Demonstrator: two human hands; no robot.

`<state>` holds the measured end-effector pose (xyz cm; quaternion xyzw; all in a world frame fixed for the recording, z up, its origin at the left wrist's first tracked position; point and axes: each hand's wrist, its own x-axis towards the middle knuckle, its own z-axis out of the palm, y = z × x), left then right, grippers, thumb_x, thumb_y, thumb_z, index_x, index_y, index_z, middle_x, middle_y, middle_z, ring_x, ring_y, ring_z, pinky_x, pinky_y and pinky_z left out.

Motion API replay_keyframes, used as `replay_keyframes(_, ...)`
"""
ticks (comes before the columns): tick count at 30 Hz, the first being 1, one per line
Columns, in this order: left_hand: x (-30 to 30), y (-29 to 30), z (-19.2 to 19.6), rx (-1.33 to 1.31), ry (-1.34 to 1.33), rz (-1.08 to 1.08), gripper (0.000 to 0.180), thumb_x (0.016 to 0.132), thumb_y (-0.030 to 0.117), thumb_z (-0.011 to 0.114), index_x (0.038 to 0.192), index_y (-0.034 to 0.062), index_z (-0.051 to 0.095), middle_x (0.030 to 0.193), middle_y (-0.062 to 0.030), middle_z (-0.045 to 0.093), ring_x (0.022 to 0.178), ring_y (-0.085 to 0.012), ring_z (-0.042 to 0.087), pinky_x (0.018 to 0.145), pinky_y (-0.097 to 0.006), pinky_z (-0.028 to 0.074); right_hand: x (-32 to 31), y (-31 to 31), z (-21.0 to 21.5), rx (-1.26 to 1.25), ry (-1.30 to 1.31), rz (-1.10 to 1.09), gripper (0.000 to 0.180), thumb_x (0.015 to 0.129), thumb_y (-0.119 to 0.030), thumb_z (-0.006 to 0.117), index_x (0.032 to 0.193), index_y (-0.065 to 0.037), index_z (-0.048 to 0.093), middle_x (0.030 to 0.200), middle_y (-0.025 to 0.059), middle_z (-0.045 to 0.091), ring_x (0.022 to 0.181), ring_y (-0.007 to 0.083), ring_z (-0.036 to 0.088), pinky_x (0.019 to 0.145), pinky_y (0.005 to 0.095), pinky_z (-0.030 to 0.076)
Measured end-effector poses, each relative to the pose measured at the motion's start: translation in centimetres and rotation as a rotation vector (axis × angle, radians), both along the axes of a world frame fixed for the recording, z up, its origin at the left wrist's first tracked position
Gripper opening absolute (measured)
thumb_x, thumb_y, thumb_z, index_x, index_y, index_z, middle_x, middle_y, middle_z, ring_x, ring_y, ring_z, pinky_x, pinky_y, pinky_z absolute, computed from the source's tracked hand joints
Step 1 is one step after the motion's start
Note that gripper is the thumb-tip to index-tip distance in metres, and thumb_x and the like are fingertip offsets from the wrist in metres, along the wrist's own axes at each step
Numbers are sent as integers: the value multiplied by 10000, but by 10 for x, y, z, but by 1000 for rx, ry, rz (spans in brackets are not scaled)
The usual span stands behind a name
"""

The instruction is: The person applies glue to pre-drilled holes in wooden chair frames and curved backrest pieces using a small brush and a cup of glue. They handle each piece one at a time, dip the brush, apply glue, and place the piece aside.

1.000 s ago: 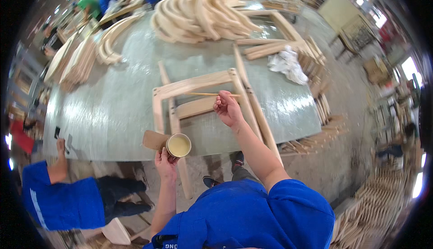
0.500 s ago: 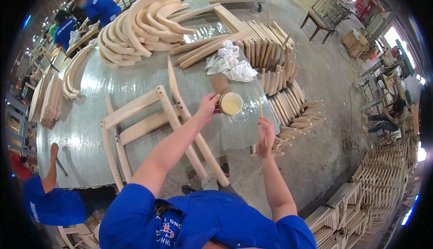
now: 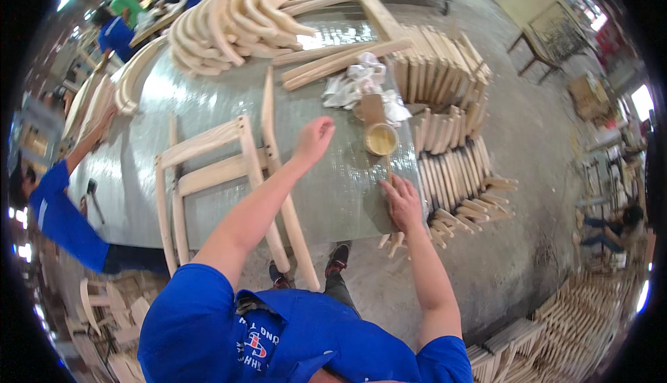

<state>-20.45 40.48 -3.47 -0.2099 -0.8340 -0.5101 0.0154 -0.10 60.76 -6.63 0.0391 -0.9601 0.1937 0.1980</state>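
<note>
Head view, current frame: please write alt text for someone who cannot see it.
A person in a blue shirt leans over a round grey table, open left hand above a pale wooden chair frame and right hand flat at the table edge. A small cup of yellowish liquid stands between the hands; stacked wooden slats lie beyond.

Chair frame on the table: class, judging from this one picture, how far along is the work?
Done: the chair frame lies joined, side rails and cross rails together. In hand: nothing gripped; the left hand hovers open near the glue cup, and the right hand rests at the table edge. Left: stacked parts lie unassembled.
</note>
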Motion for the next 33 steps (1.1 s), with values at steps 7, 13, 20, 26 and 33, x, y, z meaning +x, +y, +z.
replay_keyframes(7, 130, -337, 26, -798, 158, 704, 290, 813, 258, 598, 1037, 75, 574, 1237, -200, 462, 1167, -389, 400, 947, -473, 361, 21, -46, 9, -295, 47, 38, 449, 698, 27, 574, 1123, -118, 574, 1114, 130, 530, 998, 317, 512, 864, 390, 437)
replay_keyframes(13, 225, -418, 24, -1099, -564, 898, 676, 656, 514, 661, 1194, 126, 530, 1421, -215, 196, 1267, -462, 219, 1013, -559, 244, 24, -215, 43, -449, -402, 219, 321, 690, -224, 719, 948, -61, 620, 1246, 200, 415, 1086, 367, 444, 911, 425, 403)
replay_keyframes(20, 238, -483, 0, -797, -588, 933, 534, 586, 416, 639, 1061, 171, 649, 1395, -158, 226, 1227, -406, 287, 1014, -521, 260, 4, -300, 23, -436, -557, 79, 353, 663, -282, 747, 866, -20, 626, 1291, 257, 314, 1181, 409, 342, 981, 447, 321)
replay_keyframes(26, 240, -633, -13, -730, -568, 1028, 546, 564, 399, 675, 1058, 168, 654, 1405, -120, 233, 1202, -373, 319, 1017, -488, 275, -8, -443, 18, -466, -493, 148, 390, 692, -302, 736, 885, 17, 625, 1287, 295, 308, 1221, 414, 311, 993, 432, 307)
replay_keyframes(33, 183, -828, 16, -785, -482, 1139, 554, 578, 410, 665, 1060, 139, 644, 1327, -115, 372, 1127, -359, 438, 946, -474, 368, -96, -639, 17, -477, -473, 325, 376, 707, -331, 682, 926, -26, 663, 1223, 303, 412, 1212, 421, 328, 994, 442, 321)
